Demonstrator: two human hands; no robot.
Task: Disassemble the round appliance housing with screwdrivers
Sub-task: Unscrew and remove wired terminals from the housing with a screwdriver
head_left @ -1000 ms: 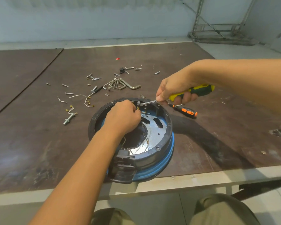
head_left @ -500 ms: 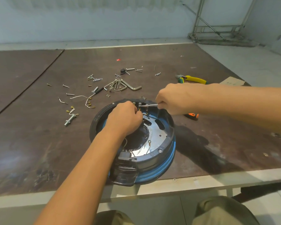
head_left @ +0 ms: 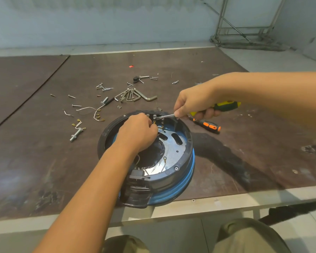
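The round housing (head_left: 186, 154) sits open side up near the front edge of the table (head_left: 244, 161), and the action is all at its far rim. The right hand (head_left: 193, 105) is wrapped round the yellow-green screwdriver (head_left: 226, 105), thumb and forefinger pinching low on the shaft. The shaft runs nearly level from right to left, its tip aimed at the terminal block (head_left: 154, 118). The left hand (head_left: 137, 132) reaches in from the near side, fingers curled right beside that tip; whether they pinch a connector cannot be told. An orange-handled screwdriver (head_left: 208, 126) lies just right of the housing
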